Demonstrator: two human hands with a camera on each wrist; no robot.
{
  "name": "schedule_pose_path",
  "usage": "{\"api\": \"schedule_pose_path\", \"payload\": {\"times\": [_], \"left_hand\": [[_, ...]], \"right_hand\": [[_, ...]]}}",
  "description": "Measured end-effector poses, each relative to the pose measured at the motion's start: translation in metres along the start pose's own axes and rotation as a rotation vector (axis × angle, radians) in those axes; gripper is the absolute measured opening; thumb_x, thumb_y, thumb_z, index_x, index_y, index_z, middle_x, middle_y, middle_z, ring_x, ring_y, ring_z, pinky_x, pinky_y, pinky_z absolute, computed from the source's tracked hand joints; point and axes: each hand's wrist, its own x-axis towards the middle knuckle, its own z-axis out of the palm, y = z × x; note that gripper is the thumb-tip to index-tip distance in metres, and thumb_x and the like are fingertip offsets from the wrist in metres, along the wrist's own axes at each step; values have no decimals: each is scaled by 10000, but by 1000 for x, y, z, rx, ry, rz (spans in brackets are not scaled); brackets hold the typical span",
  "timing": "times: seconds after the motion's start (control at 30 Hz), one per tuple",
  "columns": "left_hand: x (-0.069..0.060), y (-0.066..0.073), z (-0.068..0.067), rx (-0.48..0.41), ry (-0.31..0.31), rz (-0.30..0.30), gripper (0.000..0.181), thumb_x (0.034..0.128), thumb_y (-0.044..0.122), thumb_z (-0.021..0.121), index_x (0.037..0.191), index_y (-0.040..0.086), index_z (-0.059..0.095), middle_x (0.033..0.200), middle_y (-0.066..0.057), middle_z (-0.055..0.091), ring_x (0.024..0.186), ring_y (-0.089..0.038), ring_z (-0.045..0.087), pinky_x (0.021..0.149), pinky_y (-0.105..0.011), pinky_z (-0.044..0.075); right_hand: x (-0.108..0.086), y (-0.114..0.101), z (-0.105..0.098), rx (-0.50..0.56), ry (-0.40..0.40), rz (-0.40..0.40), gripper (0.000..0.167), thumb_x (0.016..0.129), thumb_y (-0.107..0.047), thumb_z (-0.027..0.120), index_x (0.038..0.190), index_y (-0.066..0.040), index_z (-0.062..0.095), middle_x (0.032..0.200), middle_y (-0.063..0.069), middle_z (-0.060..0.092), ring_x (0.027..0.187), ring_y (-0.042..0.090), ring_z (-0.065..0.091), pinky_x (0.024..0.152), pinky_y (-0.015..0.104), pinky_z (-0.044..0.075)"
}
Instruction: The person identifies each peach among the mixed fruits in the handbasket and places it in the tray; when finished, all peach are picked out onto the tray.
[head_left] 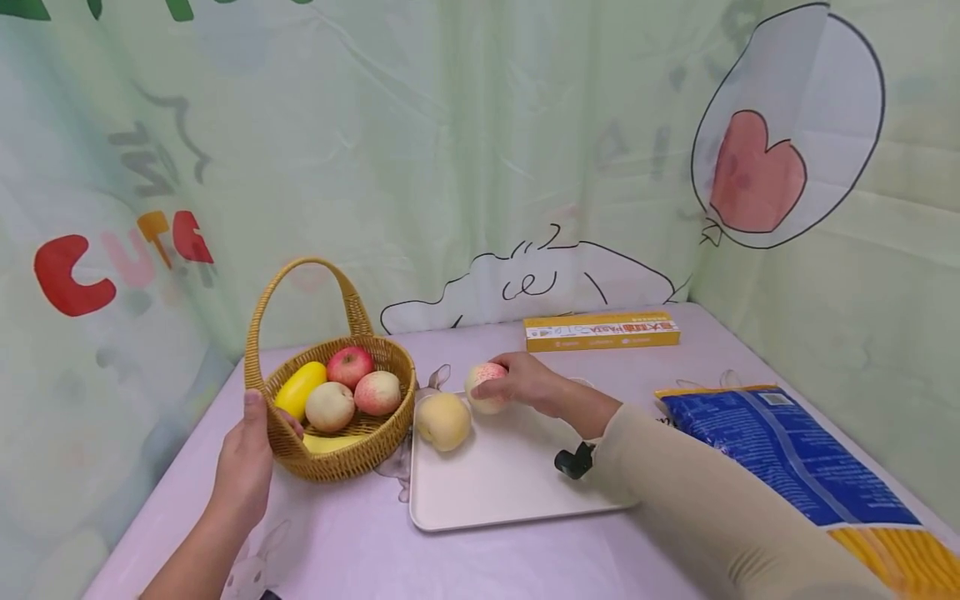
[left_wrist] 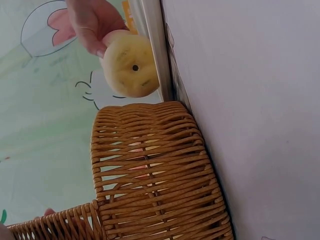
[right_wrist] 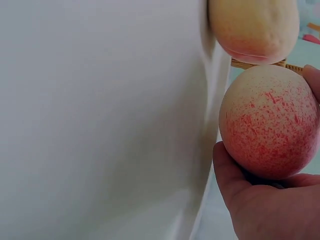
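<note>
The left hand (head_left: pixel 246 462) grips the left side of a wicker basket (head_left: pixel 330 467), fingers over its rim near the handle. In the basket lie a red apple (head_left: pixel 349 367), two peaches (head_left: pixel 330 406), a yellow oblong fruit (head_left: pixel 300 390) and another yellow piece (head_left: pixel 330 442). At the back left of a white tray (head_left: pixel 510 492), the right hand (head_left: pixel 536 385) holds a red-speckled peach (right_wrist: pixel 270 122) between thumb and fingers. Beside it, a yellowish peach (head_left: pixel 444 422) sits at the tray's left edge. The left wrist view shows this yellowish peach (left_wrist: pixel 132 65) beyond the basket's woven side (left_wrist: pixel 155 175).
An orange and white box (head_left: pixel 602 331) lies at the back of the table. On the right is a blue packet (head_left: pixel 780 450) with yellow contents showing. Printed curtains (head_left: pixel 420 150) hang behind and at both sides of the pale table (head_left: pixel 337 542).
</note>
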Motion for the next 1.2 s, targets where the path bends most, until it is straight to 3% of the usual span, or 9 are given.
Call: {"api": "schedule_pose_path", "payload": {"times": [0.4,0.7,0.97,1.2], "left_hand": [[3,-2,-1,-26,2,-12,731,1061,659,167,1083,56,579,873,102,615,1052,-149,489,1022,-272,333],[3,-2,0,-26,-3,-12,757,1047,689,167,1081,55,579,891,85,610,1102,-187,463,1064,-330,306],[4,-3,0,-29,11,-13,724,1068,644,166,1069,51,580,867,95,607,1063,-163,480,1048,-312,321],[4,-3,0,-14,7,-15,744,1055,670,162,1094,49,569,888,86,608,1054,-157,487,1045,-311,330]], "right_hand": [[0,8,8,-48,6,10,598,817,-255,866,1302,3,629,1166,110,678,1031,224,620,901,333,525],[-1,5,8,-62,0,-3,593,843,-288,846,1317,-15,617,1215,113,655,1069,234,605,925,344,525],[-2,3,6,-64,4,0,730,866,-332,834,1430,21,535,1334,144,619,1170,261,589,1055,425,503],[-3,-5,0,-101,3,-19,760,884,-366,822,1460,17,508,1355,135,608,1203,275,571,1063,434,496]]}}
